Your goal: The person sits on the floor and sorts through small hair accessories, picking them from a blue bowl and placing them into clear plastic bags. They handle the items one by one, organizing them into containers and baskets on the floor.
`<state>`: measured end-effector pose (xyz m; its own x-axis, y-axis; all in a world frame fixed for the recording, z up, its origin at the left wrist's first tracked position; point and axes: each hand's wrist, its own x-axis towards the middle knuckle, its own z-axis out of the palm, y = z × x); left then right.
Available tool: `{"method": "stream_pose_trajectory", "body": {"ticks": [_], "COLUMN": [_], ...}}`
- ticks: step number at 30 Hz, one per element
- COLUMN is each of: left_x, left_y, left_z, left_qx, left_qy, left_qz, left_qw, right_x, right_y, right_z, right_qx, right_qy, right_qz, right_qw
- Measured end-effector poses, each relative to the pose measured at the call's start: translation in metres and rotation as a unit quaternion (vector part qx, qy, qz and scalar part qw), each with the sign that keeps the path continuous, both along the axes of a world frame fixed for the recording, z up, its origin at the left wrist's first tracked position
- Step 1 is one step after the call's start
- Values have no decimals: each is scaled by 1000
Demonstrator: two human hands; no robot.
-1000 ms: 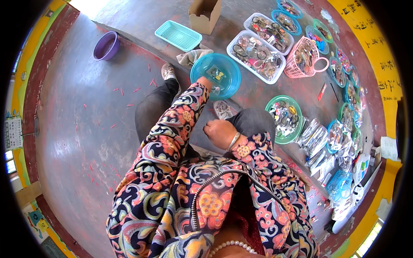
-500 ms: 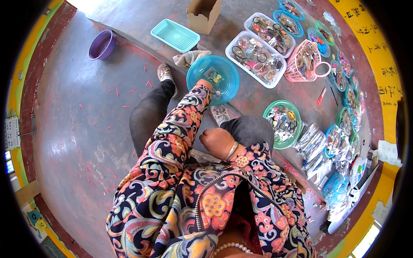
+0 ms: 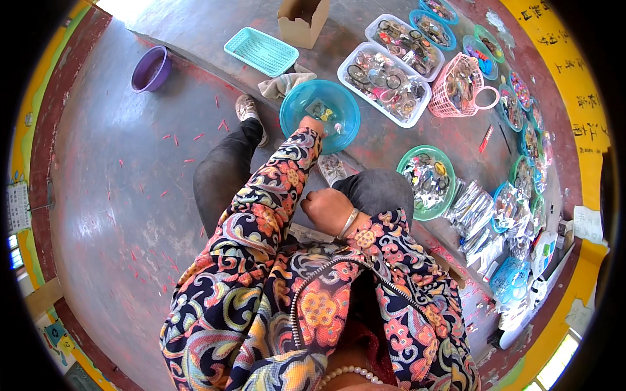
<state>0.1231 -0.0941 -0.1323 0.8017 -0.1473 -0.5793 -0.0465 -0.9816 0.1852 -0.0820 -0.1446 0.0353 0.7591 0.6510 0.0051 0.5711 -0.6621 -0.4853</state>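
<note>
I am seated on a grey floor with my legs stretched forward. My left hand (image 3: 312,124) reaches into a round blue plastic bowl (image 3: 297,107) that holds several small items; only its back and knuckles show, and the grip is hidden by my patterned sleeve. My right hand (image 3: 327,207) rests in a loose fist near my lap, a bangle on its wrist, beside my right knee. Whether it holds anything is hidden.
A green bowl (image 3: 407,156) of small shiny items sits by my right knee. White trays (image 3: 390,83), a pink basket (image 3: 456,85), a teal tray (image 3: 261,51), a cardboard box (image 3: 301,19), a purple bowl (image 3: 151,68), a rag (image 3: 282,83) and clear packets (image 3: 476,215) lie around.
My left hand has stayed over the blue bowl while my view shifted slightly. My right hand remains near my lap in a fist.
</note>
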Motion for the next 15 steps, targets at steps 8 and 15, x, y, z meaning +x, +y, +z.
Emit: {"method": "stream_pose_trajectory", "body": {"ticks": [8,15], "left_x": [-23,-92], "left_y": [26,55], "left_z": [35,154], "left_qx": [-685,-783], "left_qy": [164,126], "left_qz": [424,409], "left_qw": [569,451], "right_x": [5,40], "right_y": [-7,-26], "right_z": [5,10], "right_qx": [19,497], "right_qy": [-28,119], "right_qz": [-66,-409], "right_qw": [997,756]}}
